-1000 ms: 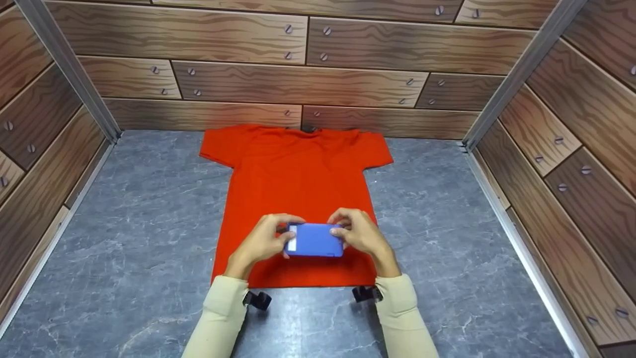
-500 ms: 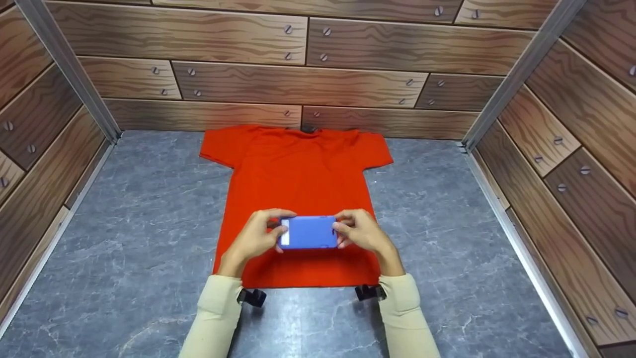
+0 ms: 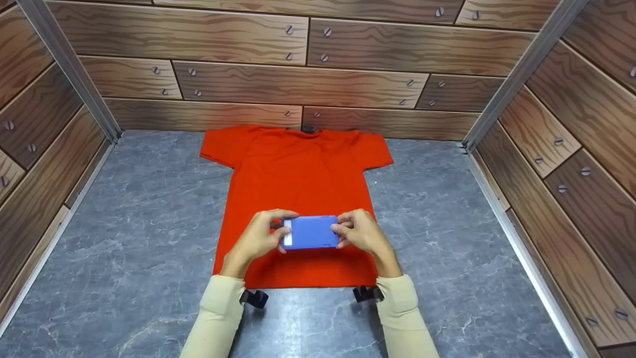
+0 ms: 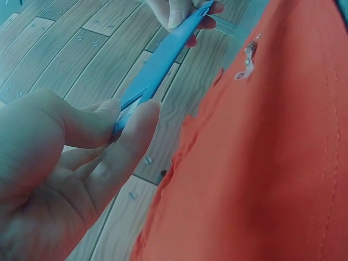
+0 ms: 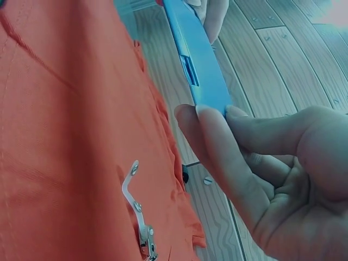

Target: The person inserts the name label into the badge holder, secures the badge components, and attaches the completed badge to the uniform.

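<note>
Blue, flat, rectangular plastic-looking case (image 3: 312, 232) with a white strip (image 3: 288, 232) at its left end sat bridged between both sets of fingertips. Left hand (image 3: 257, 238) pinched the left end: thumb on the upward face, fingers round the other side. Right hand (image 3: 363, 232) mirrored that at the right end. Neither was released. Key relation: long axis ran left-right, straight from one grip to the other, about level, so neither hand was nearer. Case lay inward of each thumb, middle unsupported. Right wrist view showed a dark slot (image 5: 189, 72) in the narrow edge just beyond the right fingertips (purpose unclear). Below the fingers, apart from the case, an orange-red short-sleeved fabric T-shirt (image 3: 298, 179) lay flat, collar pointing away, hem on the near side. Grey marbled surface (image 3: 159, 209) spread outboard of both hands; wood-plank-print wall (image 3: 238, 84) stood well beyond the fingertips.
</note>
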Demonstrator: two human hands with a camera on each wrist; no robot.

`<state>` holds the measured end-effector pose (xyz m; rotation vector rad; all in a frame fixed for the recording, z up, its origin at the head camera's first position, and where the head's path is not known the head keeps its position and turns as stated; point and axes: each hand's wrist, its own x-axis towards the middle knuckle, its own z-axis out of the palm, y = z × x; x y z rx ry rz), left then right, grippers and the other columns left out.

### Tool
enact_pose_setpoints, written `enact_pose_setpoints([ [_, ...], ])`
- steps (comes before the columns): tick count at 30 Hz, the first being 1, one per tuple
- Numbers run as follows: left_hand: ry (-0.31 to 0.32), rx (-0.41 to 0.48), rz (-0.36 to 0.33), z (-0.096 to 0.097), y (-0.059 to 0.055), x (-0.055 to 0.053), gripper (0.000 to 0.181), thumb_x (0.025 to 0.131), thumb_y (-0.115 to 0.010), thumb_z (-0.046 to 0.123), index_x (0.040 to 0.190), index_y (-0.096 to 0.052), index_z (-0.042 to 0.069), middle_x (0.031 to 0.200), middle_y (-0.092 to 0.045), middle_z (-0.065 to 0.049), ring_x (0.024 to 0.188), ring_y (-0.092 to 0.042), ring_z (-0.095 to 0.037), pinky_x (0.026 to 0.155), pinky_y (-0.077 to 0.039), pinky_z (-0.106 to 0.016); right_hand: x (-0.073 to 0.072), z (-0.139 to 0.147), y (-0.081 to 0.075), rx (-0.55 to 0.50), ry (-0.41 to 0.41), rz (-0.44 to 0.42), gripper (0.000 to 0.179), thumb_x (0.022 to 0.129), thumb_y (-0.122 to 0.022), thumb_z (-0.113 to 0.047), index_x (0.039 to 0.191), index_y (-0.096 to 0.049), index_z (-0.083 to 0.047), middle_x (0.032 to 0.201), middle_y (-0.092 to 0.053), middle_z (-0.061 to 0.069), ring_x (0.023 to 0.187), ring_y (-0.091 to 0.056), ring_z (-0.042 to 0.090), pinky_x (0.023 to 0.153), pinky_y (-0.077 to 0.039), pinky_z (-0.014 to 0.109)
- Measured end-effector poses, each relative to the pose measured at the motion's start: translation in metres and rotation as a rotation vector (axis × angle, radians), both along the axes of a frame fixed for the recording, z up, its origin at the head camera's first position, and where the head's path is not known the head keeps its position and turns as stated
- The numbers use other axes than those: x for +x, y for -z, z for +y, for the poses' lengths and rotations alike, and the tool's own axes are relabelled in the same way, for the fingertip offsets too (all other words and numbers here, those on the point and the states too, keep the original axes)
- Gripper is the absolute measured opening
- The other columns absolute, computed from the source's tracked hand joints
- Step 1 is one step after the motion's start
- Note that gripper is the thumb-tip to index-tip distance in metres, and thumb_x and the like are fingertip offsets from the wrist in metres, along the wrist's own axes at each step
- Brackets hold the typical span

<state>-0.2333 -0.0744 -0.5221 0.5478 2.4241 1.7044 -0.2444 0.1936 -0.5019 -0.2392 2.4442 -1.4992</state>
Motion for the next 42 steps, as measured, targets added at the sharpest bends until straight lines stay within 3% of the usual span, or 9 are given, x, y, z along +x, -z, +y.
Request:
enact_pose_setpoints([
  [9, 0.009, -0.019, -0.003, 0.002, -0.002, 0.002, 0.039, 0.096, -0.067, -0.003, 0.132, -0.069, 0.011, 0.133, -0.065, -0.017, 0.1, -0.07, -0.032, 0.059, -0.063, -0.037, 0.002, -0.003, -0.001, 0.06, -0.015, 0.065, 0.013, 0.095, -0.071, -0.002, 0.099, -0.072, 0.01, 0.093, -0.076, 0.027, 0.058, -0.072, 0.018, 0.064, -0.064, 0.045],
  [19, 0.024, -0.025, -0.011, 0.002, -0.002, 0.002, 0.04, 0.095, -0.069, -0.002, 0.133, -0.069, 0.01, 0.133, -0.064, -0.017, 0.1, -0.072, -0.032, 0.06, -0.063, -0.034, 0.002, -0.006, -0.001, 0.079, -0.016, 0.057, 0.011, 0.096, -0.071, -0.003, 0.096, -0.073, 0.008, 0.089, -0.076, 0.025, 0.054, -0.07, 0.015, 0.063, -0.063, 0.047],
  [30, 0.041, -0.014, 0.002, 0.003, -0.002, 0.001, 0.04, 0.094, -0.068, -0.006, 0.132, -0.069, 0.006, 0.131, -0.066, -0.02, 0.099, -0.073, -0.034, 0.058, -0.063, -0.038, 0.002, -0.011, -0.001, 0.096, -0.013, 0.052, 0.011, 0.096, -0.071, -0.004, 0.093, -0.073, 0.007, 0.086, -0.076, 0.024, 0.056, -0.071, 0.018, 0.064, -0.063, 0.049],
  [42, 0.028, 0.008, 0.005, 0.002, -0.002, -0.001, 0.04, 0.094, -0.069, -0.005, 0.132, -0.07, 0.009, 0.132, -0.066, -0.019, 0.103, -0.072, -0.037, 0.059, -0.063, -0.036, 0.002, -0.006, -0.001, 0.018, -0.037, 0.041, 0.01, 0.096, -0.071, -0.005, 0.099, -0.071, 0.005, 0.083, -0.075, 0.018, 0.06, -0.066, 0.014, 0.065, -0.064, 0.045],
])
